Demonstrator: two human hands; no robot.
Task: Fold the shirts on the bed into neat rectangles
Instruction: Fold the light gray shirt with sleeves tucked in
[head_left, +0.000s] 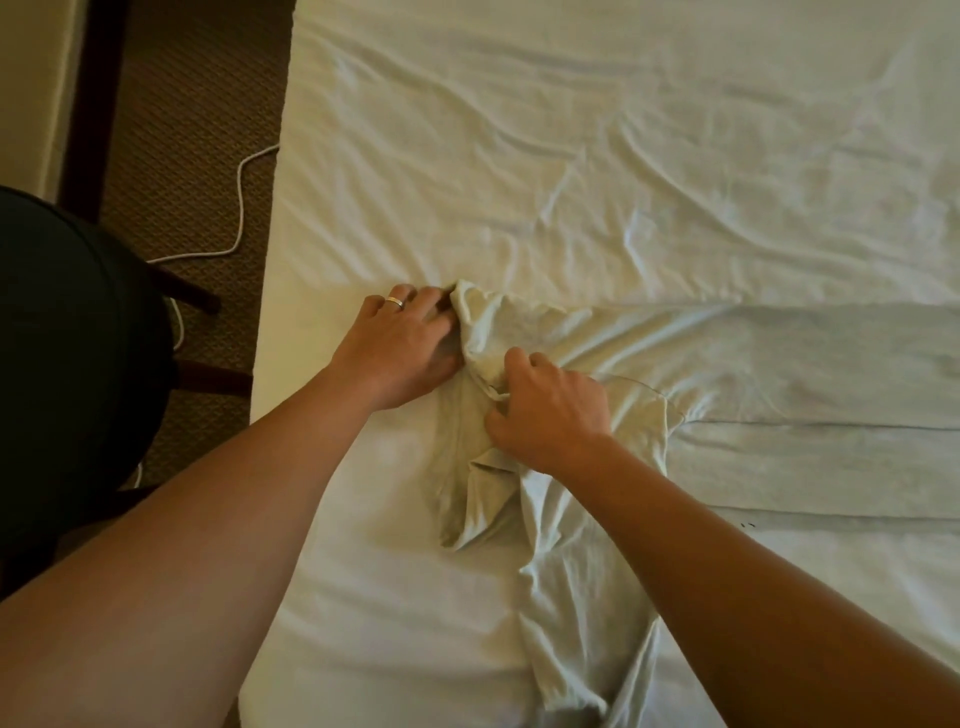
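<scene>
At the far left, off the bed, a dark chair (78, 364) is seen on patterned carpet, with a white cable (240, 208) trailing across the floor beside the mattress edge. The bed (571, 130) fills the rest of the view, its white sheet creased.

Near the bed's left edge, the left hand (405, 348) is laid against the bunched top end of a pale shirt (571, 597), a ring (395, 303) showing on one finger. Its fingers are tucked into the cloth; a grip on the fabric is probable, though the fingertips are hidden by the folds. Just to its right, the right hand (550, 410) is curled down onto the same bunch, cloth apparently pinched between thumb and fingers.

The shirt is not yet flat. From the gathered part under the hands, one portion is stretched away to the right across the sheet, and another is trailed toward the near edge of the bed, between the forearms. The long axis is judged to run left to right, so most of the garment lies rightward of both hands. The right hand is the nearer to that body of cloth, and is better placed for spreading it.
</scene>
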